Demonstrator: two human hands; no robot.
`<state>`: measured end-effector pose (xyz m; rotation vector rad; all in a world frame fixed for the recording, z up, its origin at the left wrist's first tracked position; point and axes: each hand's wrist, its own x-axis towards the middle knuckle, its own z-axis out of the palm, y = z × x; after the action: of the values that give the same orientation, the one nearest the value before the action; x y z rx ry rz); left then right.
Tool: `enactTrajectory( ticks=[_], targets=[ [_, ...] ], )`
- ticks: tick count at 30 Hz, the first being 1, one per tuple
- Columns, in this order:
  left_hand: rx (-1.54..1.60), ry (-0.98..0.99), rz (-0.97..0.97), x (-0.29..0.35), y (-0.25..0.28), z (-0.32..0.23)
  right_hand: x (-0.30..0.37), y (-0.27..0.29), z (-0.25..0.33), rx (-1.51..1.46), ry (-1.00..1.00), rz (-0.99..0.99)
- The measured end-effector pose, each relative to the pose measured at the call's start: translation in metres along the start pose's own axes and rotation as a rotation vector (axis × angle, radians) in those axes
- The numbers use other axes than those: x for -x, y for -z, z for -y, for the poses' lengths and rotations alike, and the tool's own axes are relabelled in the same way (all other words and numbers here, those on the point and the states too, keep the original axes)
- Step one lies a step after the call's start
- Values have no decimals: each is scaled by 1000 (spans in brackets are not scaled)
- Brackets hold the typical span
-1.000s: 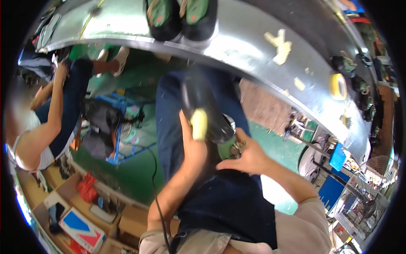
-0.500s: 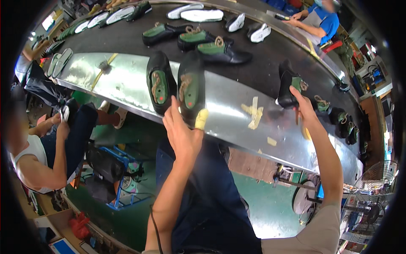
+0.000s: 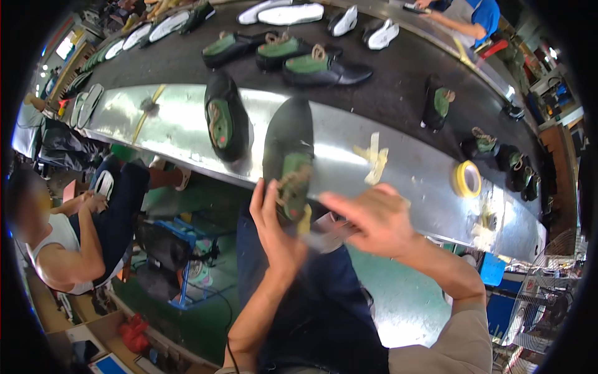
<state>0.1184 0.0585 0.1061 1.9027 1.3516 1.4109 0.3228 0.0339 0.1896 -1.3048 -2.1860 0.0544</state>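
Observation:
My left hand (image 3: 280, 240) grips the heel end of a black shoe upper (image 3: 288, 134) stretched on a green last with a cord loop; the toe points away from me. Yellow wrapping covers the left thumb. Close beside that heel is my right hand (image 3: 377, 221), smeared by motion, its fingers closed around a flat greyish thing (image 3: 329, 232) too blurred to name. Another black shoe on a green last (image 3: 225, 118) lies on the metal ledge (image 3: 339, 146) to the left. Farther right, a single black shoe (image 3: 438, 103) rests on the dark belt.
A yellow tape roll (image 3: 466, 179) and tape strips (image 3: 375, 157) are on the ledge. Black shoes (image 3: 324, 65) and white soles (image 3: 290, 14) lie on the dark belt (image 3: 386, 93). One person (image 3: 68, 243) sits at left; another (image 3: 464, 22) stands across. A fan (image 3: 542, 305) is at right.
My right hand has left the shoe on the belt at right and come in beside my left hand. The held shoe is drawn nearer to me, away from its neighbour, uncovering the tape roll.

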Motion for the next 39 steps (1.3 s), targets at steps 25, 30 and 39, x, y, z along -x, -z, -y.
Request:
enactTrajectory(
  ticks=[25, 30, 39],
  targets=[
    [1055, 267, 49, 85, 63, 86, 115, -99, 65, -846, -1129, 207],
    [403, 616, 151, 97, 29, 96, 98, -136, 56, -646, -800, 93],
    [-252, 97, 398, 71, 77, 93, 45, -166, 35, -329, -429, -35]
  ],
)
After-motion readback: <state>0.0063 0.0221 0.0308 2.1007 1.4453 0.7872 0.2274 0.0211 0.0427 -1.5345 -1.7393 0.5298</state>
